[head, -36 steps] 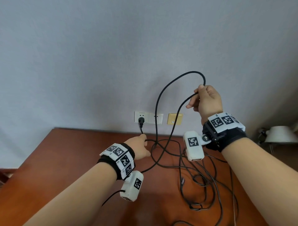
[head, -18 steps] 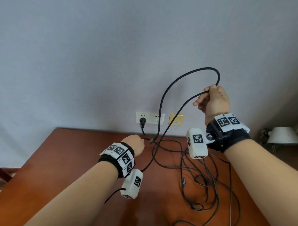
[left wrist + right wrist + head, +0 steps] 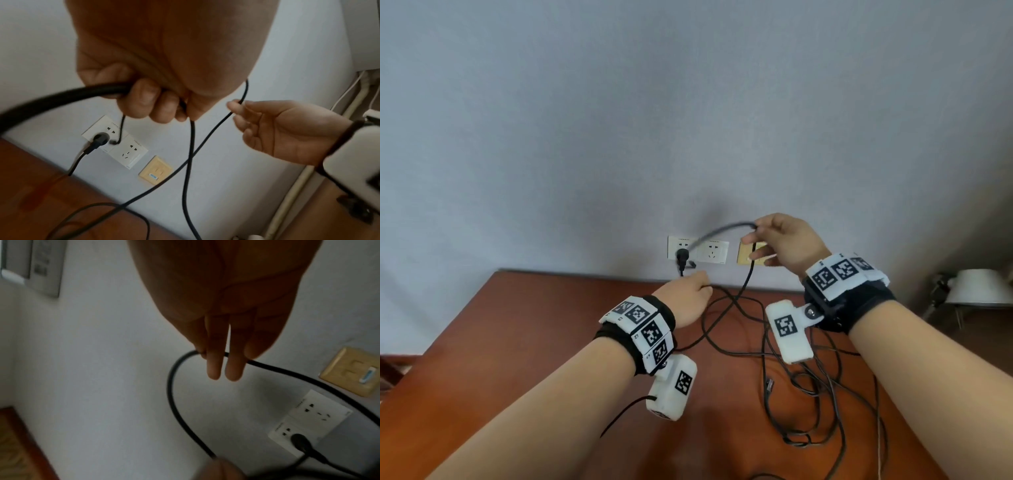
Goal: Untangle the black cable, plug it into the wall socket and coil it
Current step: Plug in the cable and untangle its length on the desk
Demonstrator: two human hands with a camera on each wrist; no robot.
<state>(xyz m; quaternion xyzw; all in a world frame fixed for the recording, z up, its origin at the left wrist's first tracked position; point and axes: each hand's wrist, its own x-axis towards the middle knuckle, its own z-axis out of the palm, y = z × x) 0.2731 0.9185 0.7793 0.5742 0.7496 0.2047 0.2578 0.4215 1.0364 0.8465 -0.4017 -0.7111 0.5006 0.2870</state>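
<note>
The black cable (image 3: 748,274) has its plug (image 3: 681,256) seated in the left white wall socket (image 3: 677,244). Just below the plug, my left hand (image 3: 702,291) grips the cable, fingers curled round it (image 3: 144,100). My right hand (image 3: 753,236) is beside the sockets, thumb and forefinger pinching a short blurred loop of the cable (image 3: 239,102). Its other fingers (image 3: 213,366) hang straight in front of the cable (image 3: 287,371). The remaining cable lies in a tangle (image 3: 808,394) on the brown table (image 3: 517,342), under my right wrist.
An empty second white socket (image 3: 713,251) and a yellow wall plate (image 3: 744,255) sit to the right of the plug. A white lamp (image 3: 979,287) stands at the far right. A thin wire (image 3: 619,414) trails from my left wrist camera.
My right hand has dropped down and to the left with the cable, shrinking the tall loop to a short one beside the sockets. My left hand has stayed near the plug.
</note>
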